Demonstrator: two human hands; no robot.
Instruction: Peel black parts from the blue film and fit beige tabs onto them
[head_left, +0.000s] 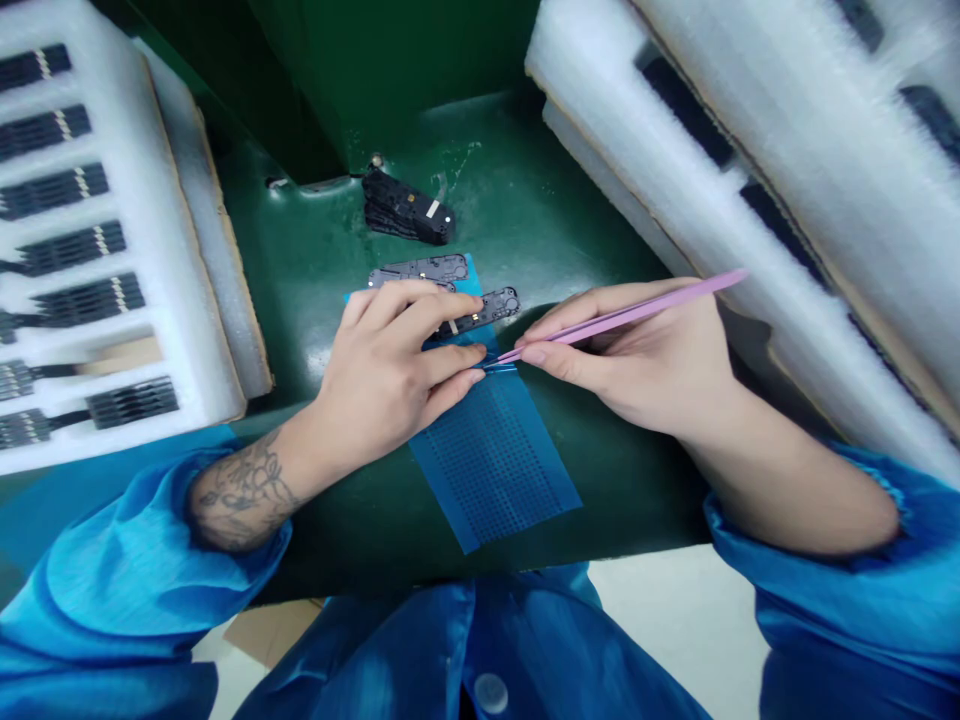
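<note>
2 foam trays (pixel 112 230) flank green bench (pixel 540 200): R hand (pixel 630 370) grip shut on pink tweezers (pixel 630 315), L hand (pixel 382 380) open on blue film (pixel 495 470)

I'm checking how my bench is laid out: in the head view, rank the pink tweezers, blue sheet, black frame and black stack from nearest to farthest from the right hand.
1. The pink tweezers: held in the right hand, tips pointing left.
2. The blue sheet and black frame: too close to call, both just left of the hand.
3. The black stack: farthest, up toward the back.
</note>
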